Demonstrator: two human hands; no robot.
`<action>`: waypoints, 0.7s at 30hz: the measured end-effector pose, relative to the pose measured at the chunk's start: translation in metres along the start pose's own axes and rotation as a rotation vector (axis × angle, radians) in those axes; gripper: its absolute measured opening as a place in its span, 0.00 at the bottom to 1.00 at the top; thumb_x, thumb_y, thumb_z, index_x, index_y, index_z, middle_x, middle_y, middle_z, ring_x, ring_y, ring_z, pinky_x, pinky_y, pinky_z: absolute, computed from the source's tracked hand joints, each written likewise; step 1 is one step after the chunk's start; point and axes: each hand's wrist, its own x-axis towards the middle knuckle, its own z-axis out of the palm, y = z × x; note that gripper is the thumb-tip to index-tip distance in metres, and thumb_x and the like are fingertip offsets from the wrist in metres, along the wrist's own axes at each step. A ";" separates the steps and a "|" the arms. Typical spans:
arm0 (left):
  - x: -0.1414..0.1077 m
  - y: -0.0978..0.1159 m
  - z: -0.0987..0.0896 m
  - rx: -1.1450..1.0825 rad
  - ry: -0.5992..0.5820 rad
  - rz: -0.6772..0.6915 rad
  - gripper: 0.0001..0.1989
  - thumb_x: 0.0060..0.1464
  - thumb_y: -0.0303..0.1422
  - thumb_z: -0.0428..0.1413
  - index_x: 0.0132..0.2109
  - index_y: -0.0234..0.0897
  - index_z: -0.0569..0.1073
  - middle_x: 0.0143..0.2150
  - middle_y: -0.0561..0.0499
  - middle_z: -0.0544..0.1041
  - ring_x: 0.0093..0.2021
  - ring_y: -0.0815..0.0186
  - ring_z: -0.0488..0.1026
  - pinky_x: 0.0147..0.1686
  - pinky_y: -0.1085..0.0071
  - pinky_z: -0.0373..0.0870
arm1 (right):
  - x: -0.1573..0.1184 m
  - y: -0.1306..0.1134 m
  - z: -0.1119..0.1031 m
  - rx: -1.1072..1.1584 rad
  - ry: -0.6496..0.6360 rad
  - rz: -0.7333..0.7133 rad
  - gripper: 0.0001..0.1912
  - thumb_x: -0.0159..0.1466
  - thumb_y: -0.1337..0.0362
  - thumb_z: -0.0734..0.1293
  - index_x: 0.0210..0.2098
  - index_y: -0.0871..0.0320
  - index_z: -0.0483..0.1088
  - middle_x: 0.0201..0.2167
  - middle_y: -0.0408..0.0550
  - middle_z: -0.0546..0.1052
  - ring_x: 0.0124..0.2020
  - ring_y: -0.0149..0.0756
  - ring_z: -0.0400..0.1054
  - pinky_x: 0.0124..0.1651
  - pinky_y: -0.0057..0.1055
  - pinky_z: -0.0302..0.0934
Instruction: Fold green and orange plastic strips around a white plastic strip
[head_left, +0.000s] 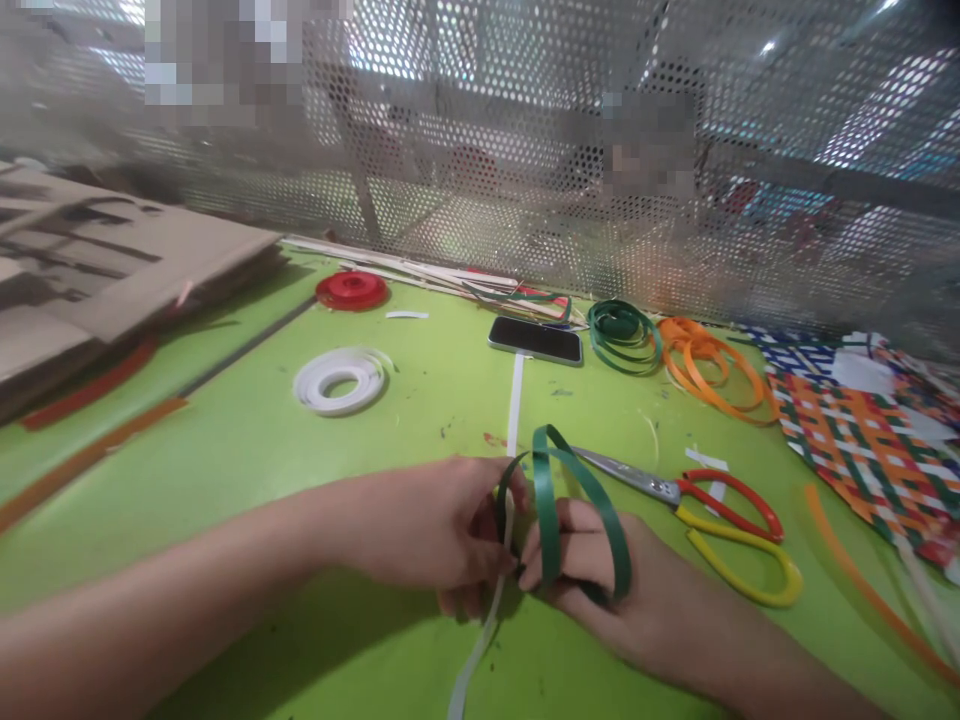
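My left hand (457,530) and my right hand (592,560) meet over the green table, their fingers bent close together. Loops of a green strip (547,515) rise from between my fingertips and curl over the back of my right hand. My left thumb and fingers press on a pale strip (491,615), which runs down toward the near edge of the view. My right fingers pinch the green strip; the spot where both strips meet is partly hidden. Scissors (664,490) with one red and one yellow handle lie just beyond my right hand.
Across the table lie a white coil (304,388), a red coil (352,290), a phone (534,340), a green coil (626,340) and an orange coil (694,365). Woven pieces (862,430) sit at right, cardboard (135,260) at left. A perforated metal panel (495,150) stands behind.
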 end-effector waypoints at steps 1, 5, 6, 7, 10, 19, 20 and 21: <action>0.002 -0.001 0.002 -0.037 -0.008 0.016 0.02 0.60 0.31 0.59 0.40 0.38 0.75 0.35 0.44 0.84 0.32 0.58 0.83 0.29 0.69 0.81 | -0.002 0.002 -0.003 -0.039 0.009 0.006 0.12 0.71 0.70 0.68 0.45 0.47 0.80 0.46 0.42 0.79 0.48 0.36 0.74 0.55 0.32 0.67; 0.011 -0.004 0.012 -0.293 0.011 0.102 0.05 0.62 0.32 0.60 0.41 0.36 0.72 0.35 0.47 0.80 0.34 0.61 0.81 0.32 0.69 0.81 | -0.006 0.013 -0.013 -0.169 0.057 -0.060 0.09 0.73 0.67 0.66 0.44 0.50 0.79 0.43 0.44 0.77 0.45 0.35 0.73 0.49 0.31 0.66; 0.014 -0.004 0.015 -0.364 0.034 0.119 0.08 0.61 0.33 0.61 0.43 0.36 0.70 0.35 0.48 0.79 0.34 0.62 0.81 0.32 0.68 0.81 | -0.006 0.015 -0.015 -0.184 0.073 -0.083 0.09 0.73 0.68 0.66 0.41 0.51 0.79 0.41 0.44 0.77 0.44 0.35 0.73 0.47 0.31 0.66; 0.016 -0.005 0.018 -0.419 0.061 0.130 0.11 0.61 0.34 0.62 0.46 0.38 0.68 0.35 0.49 0.79 0.35 0.61 0.81 0.33 0.67 0.81 | -0.006 0.017 -0.017 -0.196 0.093 -0.101 0.10 0.73 0.69 0.67 0.39 0.51 0.79 0.40 0.43 0.77 0.42 0.34 0.73 0.46 0.30 0.65; 0.019 -0.004 0.025 -0.395 0.130 0.133 0.14 0.61 0.35 0.62 0.49 0.39 0.66 0.37 0.50 0.79 0.34 0.62 0.79 0.31 0.68 0.78 | -0.006 0.020 -0.020 -0.250 0.131 -0.118 0.07 0.72 0.69 0.68 0.38 0.52 0.78 0.38 0.43 0.78 0.41 0.35 0.72 0.43 0.31 0.65; 0.009 0.001 0.012 0.307 0.352 0.052 0.06 0.53 0.34 0.61 0.37 0.38 0.75 0.29 0.53 0.77 0.26 0.68 0.69 0.24 0.73 0.65 | -0.004 0.012 -0.008 -0.194 0.050 -0.049 0.06 0.74 0.66 0.65 0.43 0.54 0.74 0.42 0.46 0.75 0.44 0.36 0.73 0.48 0.32 0.68; 0.008 0.002 0.010 0.337 0.338 0.060 0.05 0.53 0.34 0.60 0.35 0.38 0.74 0.28 0.54 0.76 0.25 0.69 0.67 0.23 0.74 0.63 | -0.003 0.011 -0.005 -0.188 0.043 -0.051 0.05 0.73 0.67 0.65 0.43 0.54 0.75 0.42 0.45 0.75 0.46 0.36 0.73 0.50 0.32 0.68; 0.006 0.003 0.009 0.363 0.318 0.067 0.04 0.53 0.33 0.59 0.34 0.37 0.74 0.27 0.55 0.75 0.24 0.70 0.65 0.22 0.74 0.62 | -0.002 0.011 -0.002 -0.185 0.041 -0.054 0.06 0.73 0.68 0.66 0.43 0.53 0.75 0.42 0.45 0.74 0.46 0.36 0.73 0.50 0.31 0.68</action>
